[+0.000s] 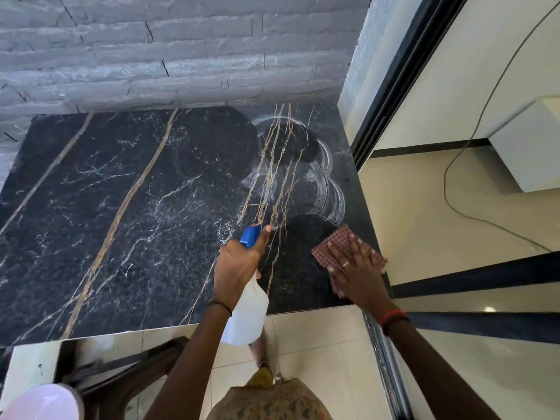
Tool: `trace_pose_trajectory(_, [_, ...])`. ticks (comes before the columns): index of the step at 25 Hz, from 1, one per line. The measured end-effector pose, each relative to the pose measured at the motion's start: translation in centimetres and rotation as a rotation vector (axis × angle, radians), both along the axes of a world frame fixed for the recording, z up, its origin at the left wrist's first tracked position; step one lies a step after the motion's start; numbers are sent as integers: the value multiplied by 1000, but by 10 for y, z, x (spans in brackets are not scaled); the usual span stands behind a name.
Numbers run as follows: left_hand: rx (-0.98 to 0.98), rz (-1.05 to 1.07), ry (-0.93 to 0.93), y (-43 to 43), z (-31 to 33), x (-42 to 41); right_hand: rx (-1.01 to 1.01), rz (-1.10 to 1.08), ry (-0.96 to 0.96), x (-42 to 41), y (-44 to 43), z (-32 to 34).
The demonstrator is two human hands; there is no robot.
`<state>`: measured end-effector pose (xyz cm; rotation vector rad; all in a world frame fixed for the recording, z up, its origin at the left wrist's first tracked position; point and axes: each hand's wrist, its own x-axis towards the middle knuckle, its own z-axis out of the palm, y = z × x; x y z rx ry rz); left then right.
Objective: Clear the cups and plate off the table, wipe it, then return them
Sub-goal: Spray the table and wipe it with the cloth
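Black gold-veined marble table (pixel 127 207) fills the frame, bare of cups. Left hand (pixel 239 262) grips white spray bottle with blue nozzle (pixel 247 313) at 5 o'clock. Right hand (pixel 354 265) pressed flat, fingers spread, on red checkered cloth (pixel 339 241) beside it, near the table's right edge.

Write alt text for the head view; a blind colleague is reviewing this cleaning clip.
A person's left hand aims a white spray bottle with a blue nozzle at a black marble table while the right hand presses a checked cloth flat near its right edge. Curved wipe streaks show farther back; no cups or plate are on it.
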<state>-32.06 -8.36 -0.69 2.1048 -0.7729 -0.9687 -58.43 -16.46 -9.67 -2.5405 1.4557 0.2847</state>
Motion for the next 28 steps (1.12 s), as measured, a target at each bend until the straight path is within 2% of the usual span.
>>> trace_pose_trajectory(3, [11, -9, -5, -4, -7, 7, -7, -37, -27, 47, -25, -2])
trace_pose_trajectory(6, [73, -8, -50, -14, -11, 12, -20, 74, -36, 82, -11, -8])
trace_pose_trajectory(11, [169, -43, -132, -30, -10, 15, -13, 295, -59, 61, 32, -15])
trace_pose_trajectory(17, [145, -123, -222, -39, -5, 5, 18, 17, -60, 3, 1, 0])
trace_pose_trajectory(21, [133, -120, -277, -47, 3, -2, 46, 13, -47, 4, -4, 2])
trace_pose_trajectory(28, [89, -68, -211, -56, 2, -6, 41, 21, -65, 3, -2, 3])
